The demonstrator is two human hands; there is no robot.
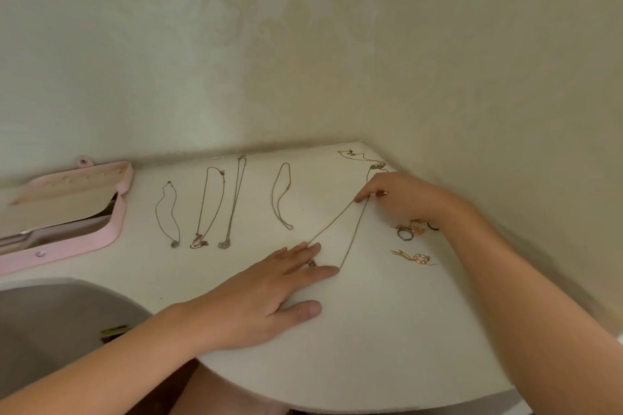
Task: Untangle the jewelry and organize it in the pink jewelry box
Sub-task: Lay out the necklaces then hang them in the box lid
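Left hand [269,293] lies flat, fingers [298,258] spread; right hand [397,194] reaches forward (index extended, others curled).

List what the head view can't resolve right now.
Head view:
- Pink jewelry box: compartments hidden by its own open lid, cut off by the left edge.
- Thin gold chain: lower end under the left hand; right hand hides its top end, pinch or press unclear.
- Small rings: partly behind right wrist, too small to detail.

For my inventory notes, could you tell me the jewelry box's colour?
The box is pink; head view.
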